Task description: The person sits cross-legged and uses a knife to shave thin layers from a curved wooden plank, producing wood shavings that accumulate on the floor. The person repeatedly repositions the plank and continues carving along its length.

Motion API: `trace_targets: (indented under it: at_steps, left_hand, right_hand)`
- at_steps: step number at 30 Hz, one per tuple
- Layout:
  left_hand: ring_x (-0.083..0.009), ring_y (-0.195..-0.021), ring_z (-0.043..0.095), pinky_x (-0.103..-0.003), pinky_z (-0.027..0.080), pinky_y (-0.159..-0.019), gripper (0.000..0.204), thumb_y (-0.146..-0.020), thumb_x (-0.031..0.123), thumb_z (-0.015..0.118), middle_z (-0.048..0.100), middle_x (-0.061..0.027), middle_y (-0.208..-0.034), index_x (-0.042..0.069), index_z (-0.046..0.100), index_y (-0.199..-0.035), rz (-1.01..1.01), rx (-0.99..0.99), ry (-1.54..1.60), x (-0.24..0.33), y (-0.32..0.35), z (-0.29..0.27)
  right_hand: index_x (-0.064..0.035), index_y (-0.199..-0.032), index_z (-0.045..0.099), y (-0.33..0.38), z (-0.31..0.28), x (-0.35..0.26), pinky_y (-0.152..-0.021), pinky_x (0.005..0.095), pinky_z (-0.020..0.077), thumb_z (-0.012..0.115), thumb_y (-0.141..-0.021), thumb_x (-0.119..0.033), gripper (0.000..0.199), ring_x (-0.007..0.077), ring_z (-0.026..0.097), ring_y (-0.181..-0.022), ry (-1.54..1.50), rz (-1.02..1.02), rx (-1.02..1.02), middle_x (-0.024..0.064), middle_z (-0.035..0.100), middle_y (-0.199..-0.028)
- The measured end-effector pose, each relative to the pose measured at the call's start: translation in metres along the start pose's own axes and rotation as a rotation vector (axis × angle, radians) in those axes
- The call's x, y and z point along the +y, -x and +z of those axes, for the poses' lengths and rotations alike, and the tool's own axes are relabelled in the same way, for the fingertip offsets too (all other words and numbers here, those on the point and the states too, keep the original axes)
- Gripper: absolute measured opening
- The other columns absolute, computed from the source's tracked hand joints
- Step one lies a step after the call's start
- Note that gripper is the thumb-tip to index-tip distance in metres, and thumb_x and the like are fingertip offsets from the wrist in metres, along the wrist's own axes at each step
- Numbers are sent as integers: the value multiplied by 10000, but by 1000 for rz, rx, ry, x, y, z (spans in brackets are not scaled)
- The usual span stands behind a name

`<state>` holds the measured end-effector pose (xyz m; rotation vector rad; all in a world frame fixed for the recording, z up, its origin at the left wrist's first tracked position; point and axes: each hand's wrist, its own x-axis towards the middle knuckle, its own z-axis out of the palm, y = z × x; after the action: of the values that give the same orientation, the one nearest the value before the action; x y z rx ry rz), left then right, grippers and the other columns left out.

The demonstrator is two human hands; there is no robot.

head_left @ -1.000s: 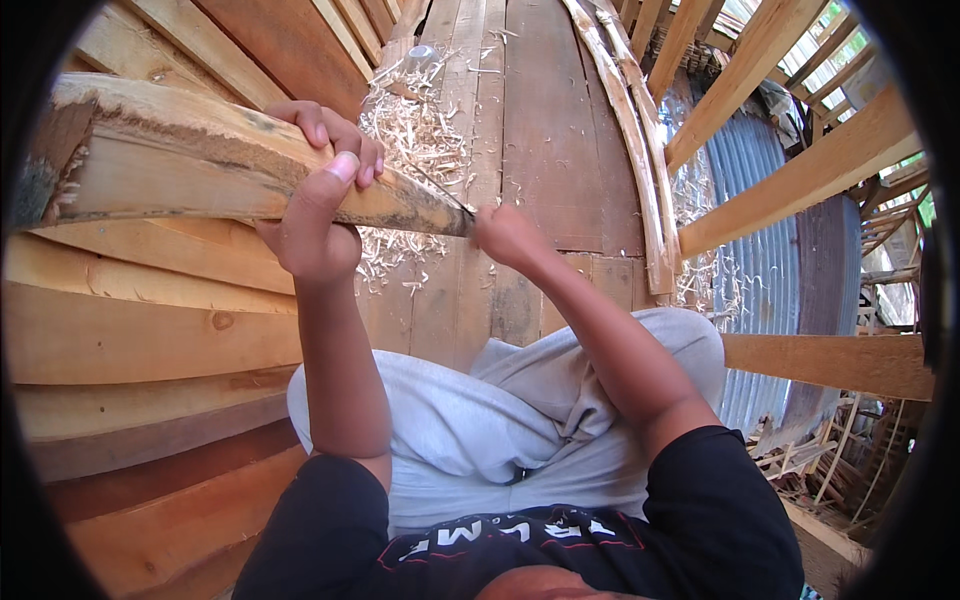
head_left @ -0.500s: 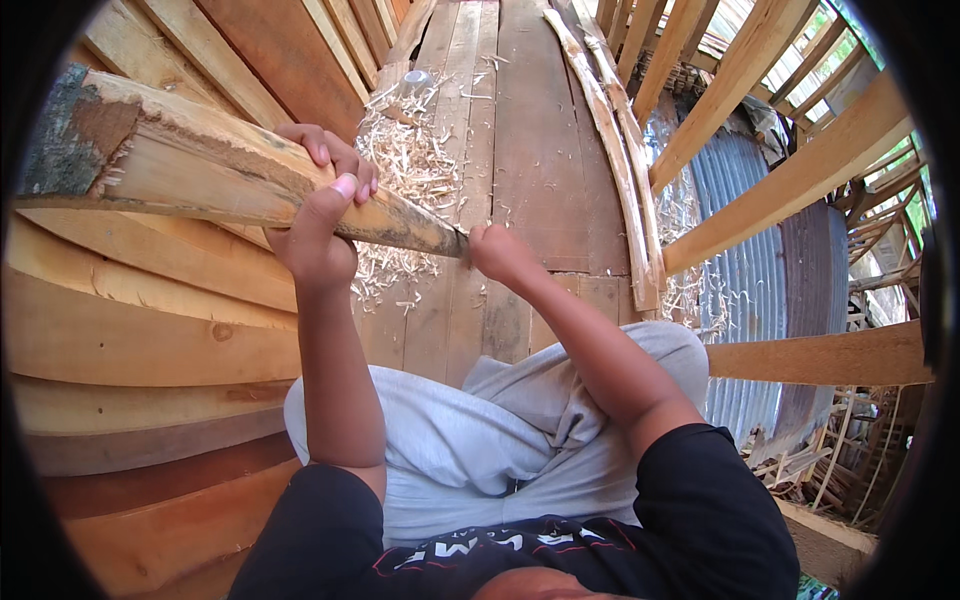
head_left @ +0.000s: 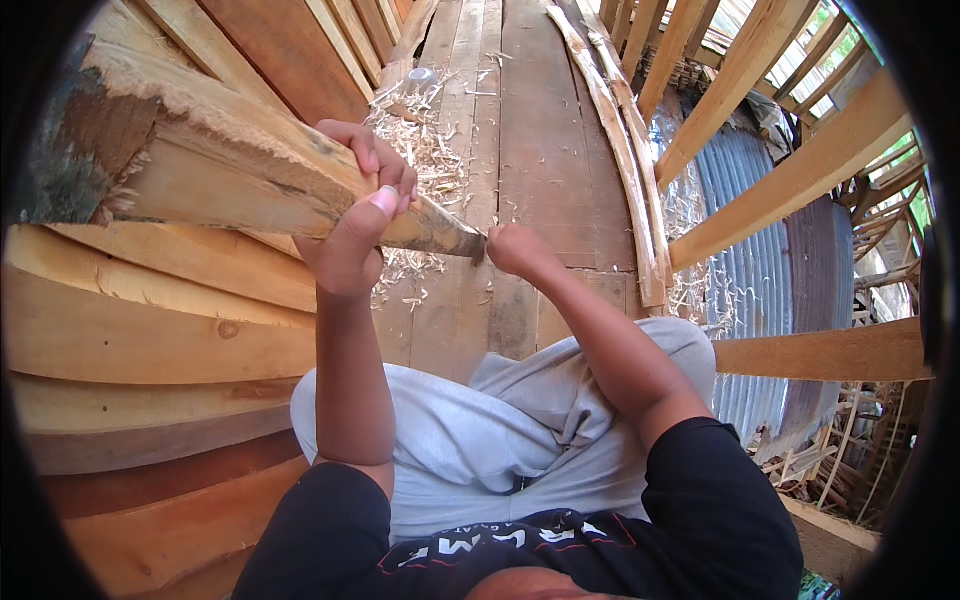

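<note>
A thick wooden beam (head_left: 240, 170) slants from the upper left toward the middle, with rough bark and a splintered patch at its near end. My left hand (head_left: 360, 215) is wrapped round it, thumb on the near side and fingers over the top. At the beam's narrow, darkened end, my right hand (head_left: 518, 250) is closed in a fist against the tip. Whatever that fist holds is hidden. Curly wood shavings (head_left: 435, 155) lie on the plank floor (head_left: 540, 150) beyond the beam.
Stacked boards (head_left: 160, 320) line the left side. Two long peeled poles (head_left: 612, 150) lie along the floor's right part, beside upright wooden posts (head_left: 790, 170). Past these is corrugated metal sheeting (head_left: 745, 260). A small grey cup-like object (head_left: 420, 80) sits among the shavings. My crossed legs (head_left: 450, 430) are close below.
The beam and both my hands have shifted slightly to the right, and its near end looms larger. My grip on the beam looks the same.
</note>
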<state>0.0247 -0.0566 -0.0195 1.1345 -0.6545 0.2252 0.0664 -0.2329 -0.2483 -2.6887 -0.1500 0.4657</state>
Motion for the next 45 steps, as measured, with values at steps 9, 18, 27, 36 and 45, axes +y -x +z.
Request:
trace_targets:
  at_steps: [9,18,27,36,45]
  left_hand:
    - [-151,-661,461,-305,434,-658,298,-731,28,571,461,-79,-754,19,428,-993,7,66,28,0,-1,-3]
    - [-160,-651,466,-338,435,-673,259,-738,24,519,469,-87,-731,16,438,-984,56,167,20,12,1,-19]
    - [-169,-643,468,-348,441,-683,245,-725,6,508,466,-88,-710,32,439,-959,88,157,96,-7,-4,-34]
    - [-174,-630,473,-344,443,-680,249,-710,-18,516,452,-80,-699,43,458,-945,125,400,33,-10,-5,-20]
    - [-175,-625,469,-340,437,-681,275,-692,-27,514,434,-72,-689,42,451,-951,131,379,26,-6,-1,-21]
  right_hand:
    - [12,-1051,668,33,-37,-35,-840,480,527,454,-911,-187,324,390,665,-963,-89,-4,-88,233,680,-1028]
    - [17,-1059,673,33,-33,-33,-922,488,487,363,-939,-254,429,393,632,-1050,-177,212,-11,225,668,-1084]
    - [60,-994,672,16,-39,-16,-879,495,482,326,-954,-302,502,437,637,-984,-378,251,-195,291,661,-1027]
    - [141,-895,630,32,-38,-51,-874,512,466,311,-954,-315,560,508,617,-920,-616,121,104,371,618,-926]
    - [135,-891,628,64,-85,-87,-876,514,470,314,-939,-303,541,511,611,-929,-550,15,108,372,609,-936]
